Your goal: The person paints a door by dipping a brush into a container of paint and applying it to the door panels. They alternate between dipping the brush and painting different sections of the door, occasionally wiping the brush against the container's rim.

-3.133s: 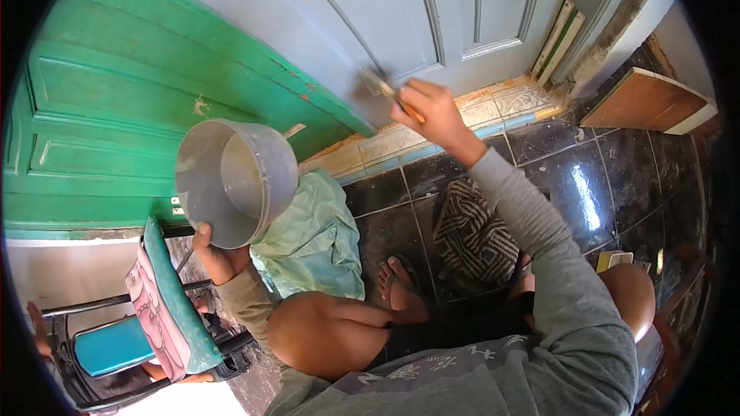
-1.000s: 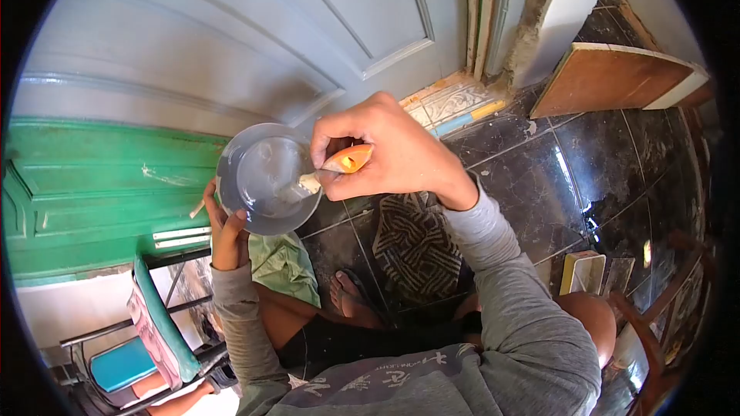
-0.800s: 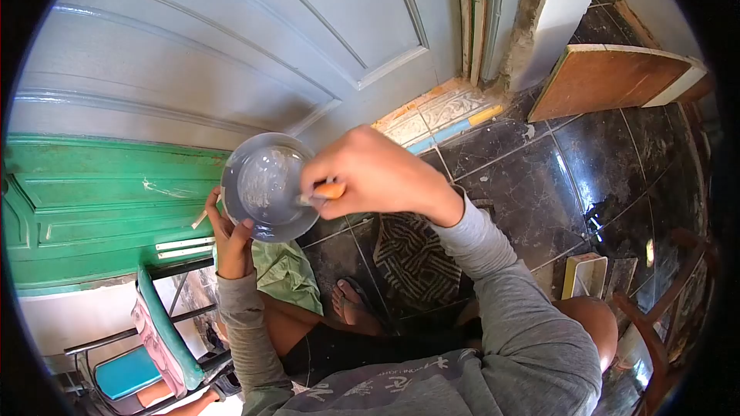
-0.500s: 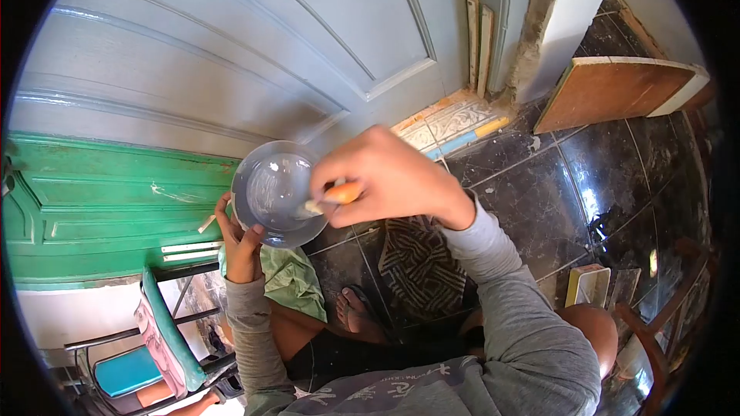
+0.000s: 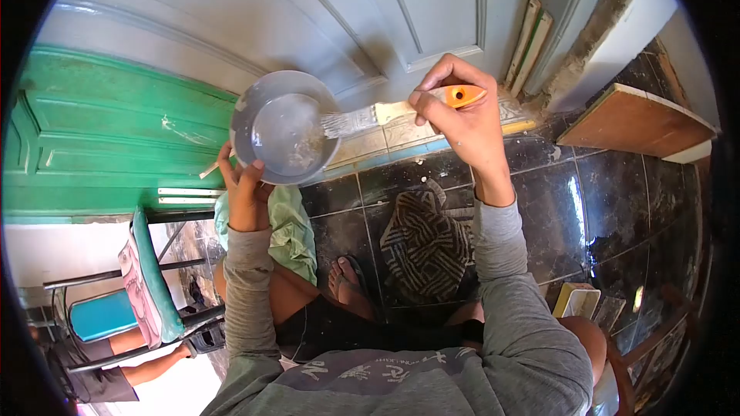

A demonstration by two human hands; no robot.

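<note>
A round, translucent grey bowl (image 5: 250, 100) is tilted in front of the grey door, with some whitish liquid inside. My left hand (image 5: 245, 185) grips its lower left rim, thumb over the edge. Between the thumb and fingers of my right hand (image 5: 466, 112) is a paintbrush (image 5: 395, 112) with an orange handle end. Its pale, wet-looking bristles point left, at the bowl's right rim.
Above is the grey door (image 5: 208, 15); a green panel (image 5: 100, 131) stands left. A brown board (image 5: 636, 125) leans at right. On the dark tiles lie a patterned cloth (image 5: 424, 246) and a small yellow-edged box (image 5: 578, 300). Another person's legs show beyond a chair (image 5: 142, 277).
My right hand has moved right and up, bringing the brush from inside the bowl to its right rim. The bowl appears higher in view, and the camera view has shifted.
</note>
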